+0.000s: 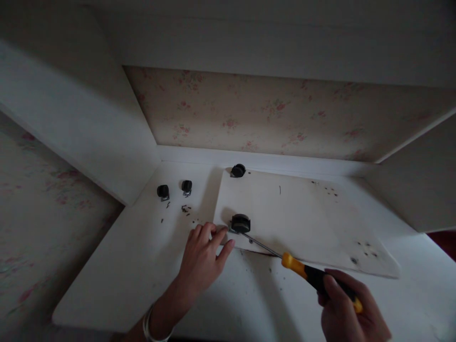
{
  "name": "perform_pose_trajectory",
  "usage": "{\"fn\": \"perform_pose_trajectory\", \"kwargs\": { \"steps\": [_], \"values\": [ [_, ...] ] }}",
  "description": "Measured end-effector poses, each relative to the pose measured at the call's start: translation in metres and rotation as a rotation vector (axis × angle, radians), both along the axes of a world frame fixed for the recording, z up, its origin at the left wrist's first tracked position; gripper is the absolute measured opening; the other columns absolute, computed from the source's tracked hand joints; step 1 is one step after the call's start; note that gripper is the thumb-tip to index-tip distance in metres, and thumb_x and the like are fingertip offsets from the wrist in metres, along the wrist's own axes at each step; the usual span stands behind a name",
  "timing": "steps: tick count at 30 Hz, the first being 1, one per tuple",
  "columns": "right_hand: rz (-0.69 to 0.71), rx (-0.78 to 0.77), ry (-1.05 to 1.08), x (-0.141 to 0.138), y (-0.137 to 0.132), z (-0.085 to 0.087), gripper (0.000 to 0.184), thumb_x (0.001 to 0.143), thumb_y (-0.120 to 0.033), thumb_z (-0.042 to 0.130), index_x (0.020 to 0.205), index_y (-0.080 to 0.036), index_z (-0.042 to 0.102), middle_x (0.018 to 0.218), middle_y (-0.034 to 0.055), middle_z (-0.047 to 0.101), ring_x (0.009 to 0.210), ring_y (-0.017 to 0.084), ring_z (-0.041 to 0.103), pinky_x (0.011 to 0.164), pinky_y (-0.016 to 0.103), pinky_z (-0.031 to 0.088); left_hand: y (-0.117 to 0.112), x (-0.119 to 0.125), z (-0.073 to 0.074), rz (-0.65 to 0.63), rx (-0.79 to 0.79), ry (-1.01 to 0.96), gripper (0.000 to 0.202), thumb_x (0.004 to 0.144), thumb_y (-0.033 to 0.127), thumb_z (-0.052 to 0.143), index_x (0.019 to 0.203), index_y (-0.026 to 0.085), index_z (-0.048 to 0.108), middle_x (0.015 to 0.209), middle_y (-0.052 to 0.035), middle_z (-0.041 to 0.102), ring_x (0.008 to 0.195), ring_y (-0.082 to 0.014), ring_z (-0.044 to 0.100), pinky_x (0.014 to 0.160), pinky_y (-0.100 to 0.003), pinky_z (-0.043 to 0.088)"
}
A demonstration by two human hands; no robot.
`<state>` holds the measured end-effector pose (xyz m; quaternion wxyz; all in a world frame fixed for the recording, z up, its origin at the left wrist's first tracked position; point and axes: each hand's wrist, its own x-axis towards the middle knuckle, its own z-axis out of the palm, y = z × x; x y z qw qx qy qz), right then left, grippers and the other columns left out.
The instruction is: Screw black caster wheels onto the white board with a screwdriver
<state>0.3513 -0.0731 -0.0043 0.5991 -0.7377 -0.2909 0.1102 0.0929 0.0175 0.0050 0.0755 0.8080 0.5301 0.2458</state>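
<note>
My right hand (pixel 351 311) is closed round the yellow and black handle of a screwdriver (pixel 313 276). Its metal shaft runs up-left to the base of a black caster wheel (pixel 240 223) at the near left corner of a white board (pixel 306 223). My left hand (pixel 204 256) rests on the surface just left of that caster, fingers bent, fingertips at the board's corner beside the caster's plate. A second caster (pixel 237 170) sits at the board's far left corner.
Two loose black casters (pixel 163 191) (pixel 186 186) stand on the white surface (pixel 117 266) at the left, with several small dark screws (pixel 185 209) scattered near them. Screw holes (pixel 365 249) mark the board's right corners. Floral wallpaper (pixel 270 111) backs the alcove.
</note>
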Motion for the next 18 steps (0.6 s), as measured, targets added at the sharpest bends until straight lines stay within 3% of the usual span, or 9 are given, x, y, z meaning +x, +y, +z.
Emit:
{"fn": "perform_pose_trajectory", "kwargs": {
  "steps": [18],
  "values": [
    [0.039,-0.01,-0.012,-0.006,0.006,0.01,0.032,0.07,-0.048,0.074,0.082,-0.018,0.071,0.054,-0.0014,0.058,0.046,0.013,0.051,0.044,0.027,0.037,0.003,0.005,-0.002,-0.036,-0.092,-0.107,0.027,0.096,0.036,0.049,0.114,0.023,0.065,0.094,-0.0061,0.054,0.092,-0.0218,0.051,0.089,-0.043,0.045]
  ]
}}
